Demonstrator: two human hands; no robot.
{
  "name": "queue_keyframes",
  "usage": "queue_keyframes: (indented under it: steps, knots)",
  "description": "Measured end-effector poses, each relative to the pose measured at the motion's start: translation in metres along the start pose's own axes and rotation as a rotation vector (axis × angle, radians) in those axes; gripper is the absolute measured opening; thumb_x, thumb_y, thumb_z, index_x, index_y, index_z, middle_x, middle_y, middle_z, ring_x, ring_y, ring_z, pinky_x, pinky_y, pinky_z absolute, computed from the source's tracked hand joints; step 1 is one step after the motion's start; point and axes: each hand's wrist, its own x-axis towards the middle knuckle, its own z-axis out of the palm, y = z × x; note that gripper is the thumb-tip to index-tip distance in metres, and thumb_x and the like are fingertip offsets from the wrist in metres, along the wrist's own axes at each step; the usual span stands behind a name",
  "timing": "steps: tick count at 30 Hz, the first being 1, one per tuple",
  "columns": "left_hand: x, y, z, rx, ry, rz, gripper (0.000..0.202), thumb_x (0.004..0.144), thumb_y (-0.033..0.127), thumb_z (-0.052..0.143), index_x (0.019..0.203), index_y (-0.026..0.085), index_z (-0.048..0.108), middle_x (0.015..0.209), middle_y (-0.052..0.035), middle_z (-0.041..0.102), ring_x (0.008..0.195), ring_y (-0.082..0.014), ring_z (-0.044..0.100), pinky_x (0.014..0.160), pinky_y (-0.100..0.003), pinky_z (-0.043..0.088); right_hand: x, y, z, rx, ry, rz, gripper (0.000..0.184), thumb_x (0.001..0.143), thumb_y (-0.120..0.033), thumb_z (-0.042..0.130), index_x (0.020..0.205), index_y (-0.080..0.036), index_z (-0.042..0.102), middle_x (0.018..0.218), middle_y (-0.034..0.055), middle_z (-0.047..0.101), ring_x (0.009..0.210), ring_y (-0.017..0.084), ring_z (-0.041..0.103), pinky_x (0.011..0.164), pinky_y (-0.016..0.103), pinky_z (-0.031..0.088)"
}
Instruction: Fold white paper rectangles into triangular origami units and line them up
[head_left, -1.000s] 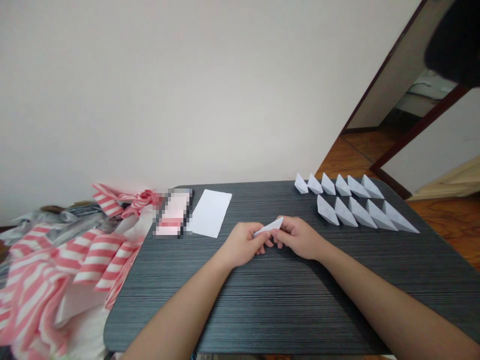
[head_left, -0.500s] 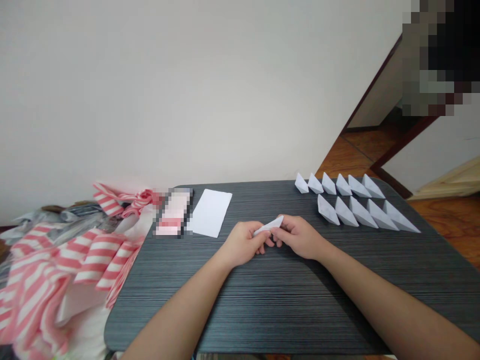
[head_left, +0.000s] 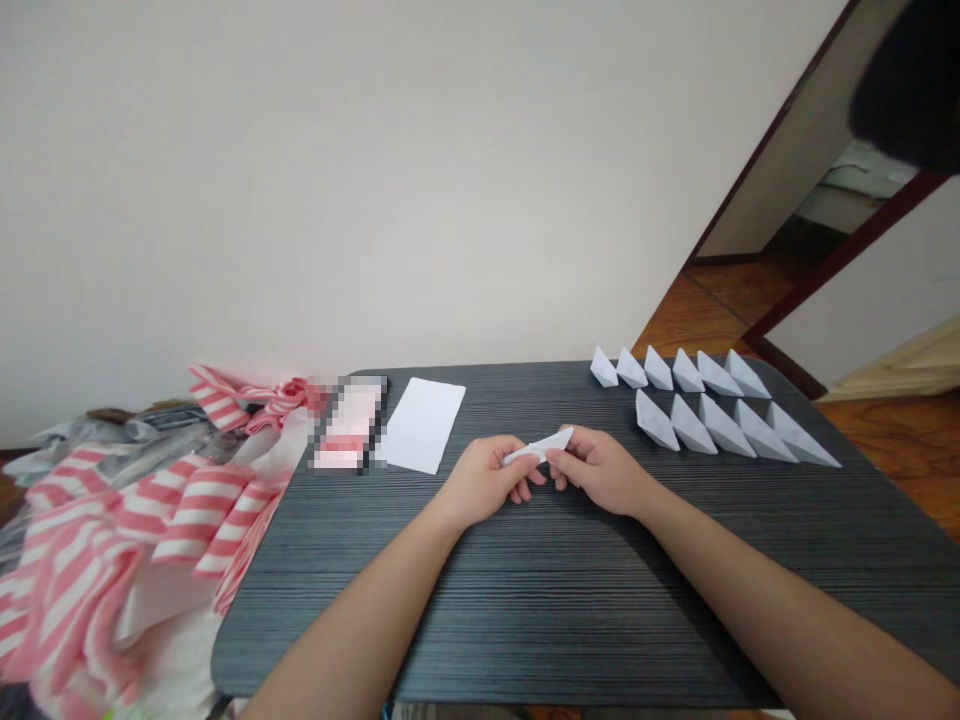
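Just above the middle of the dark table, my left hand (head_left: 484,483) and my right hand (head_left: 602,472) face each other. Between their fingertips they pinch a narrow folded strip of white paper (head_left: 541,446), its ends pointing left and up right. Part of the strip is hidden by my fingers. To the right stand two rows of folded white paper boats, with a back-row boat (head_left: 688,371) and a larger front-row boat (head_left: 723,425). Neither hand touches them. A flat white paper sheet (head_left: 422,425) lies left of my left hand.
The dark grey ribbed table (head_left: 480,610) has rounded corners. A pixelated pink and white object (head_left: 349,425) lies at its far edge. Pink-and-white striped fabric (head_left: 180,525) is heaped beyond the left edge. Wooden floor (head_left: 694,318) shows at the right, near a doorway.
Both hands have risen slightly on the view, and the folded strip now sits a little higher and more level. The paper boats and sheet have not moved.
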Motion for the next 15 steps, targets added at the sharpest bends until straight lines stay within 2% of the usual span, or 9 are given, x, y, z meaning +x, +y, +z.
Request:
queue_keyframes:
  steps: [4,10,15]
  knots:
    - [0.0026,-0.0018,-0.0022,-0.066,0.034,-0.009,0.032,0.085,0.040,0.050,0.082,0.010,0.059,0.067,-0.0069,0.066,0.050,-0.0099,0.058,0.048,-0.021,0.046,0.0009,0.0041,-0.0011,0.023,0.053,0.041,0.021,0.086,-0.035,0.052,0.075,-0.016,0.051,0.062,-0.0012,0.056,0.052,0.010,0.052,0.049,0.021,0.038]
    - [0.0042,-0.0060,-0.0023,-0.137,0.050,-0.044,0.030,0.082,0.040,0.053,0.083,0.010,0.058,0.082,-0.0109,0.069,0.054,-0.0117,0.062,0.047,-0.021,0.046,0.0012,0.0068,-0.0016,0.058,0.104,0.091,0.029,0.088,-0.039,0.049,0.073,-0.015,0.054,0.057,-0.0002,0.058,0.045,0.008,0.048,0.044,0.021,0.035]
    - [0.0051,-0.0066,-0.0029,-0.182,0.069,-0.032,0.032,0.085,0.040,0.049,0.085,0.010,0.058,0.084,-0.0117,0.069,0.054,-0.0114,0.062,0.049,-0.022,0.048,0.0016,0.0070,-0.0045,0.079,0.167,0.070,0.031,0.088,-0.041,0.049,0.073,-0.015,0.056,0.055,0.0000,0.059,0.044,0.008,0.048,0.045,0.022,0.036]
